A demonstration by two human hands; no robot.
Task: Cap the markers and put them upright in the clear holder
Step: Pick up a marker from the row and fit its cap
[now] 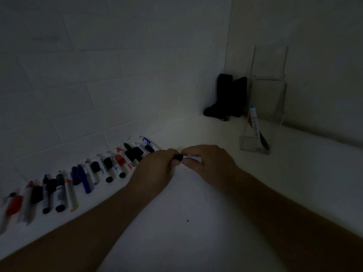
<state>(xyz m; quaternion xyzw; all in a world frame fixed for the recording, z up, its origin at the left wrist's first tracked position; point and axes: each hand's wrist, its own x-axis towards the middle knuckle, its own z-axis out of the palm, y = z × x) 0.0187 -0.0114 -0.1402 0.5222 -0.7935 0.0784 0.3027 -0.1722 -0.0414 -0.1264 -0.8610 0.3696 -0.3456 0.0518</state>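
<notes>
The left hand [157, 163] is pinching a black cap [177, 157] against the white marker [193, 159] that the right hand [208, 160] is gripping, above the desk [196, 213]. Both are sitting well in front of the clear holder [263, 114], which is keeping one marker [255, 126] tilted inside. Loose markers [88, 173] are lying far left of the holder.

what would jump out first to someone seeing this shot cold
Two bare hands meet at the centre of the dim white counter: the left hand grips a black cap and the right hand grips a white marker. A long row of markers and caps runs along the tiled wall at left. At right, the clear holder already has markers leaning inside, with a dark object in the corner beside it.
</notes>
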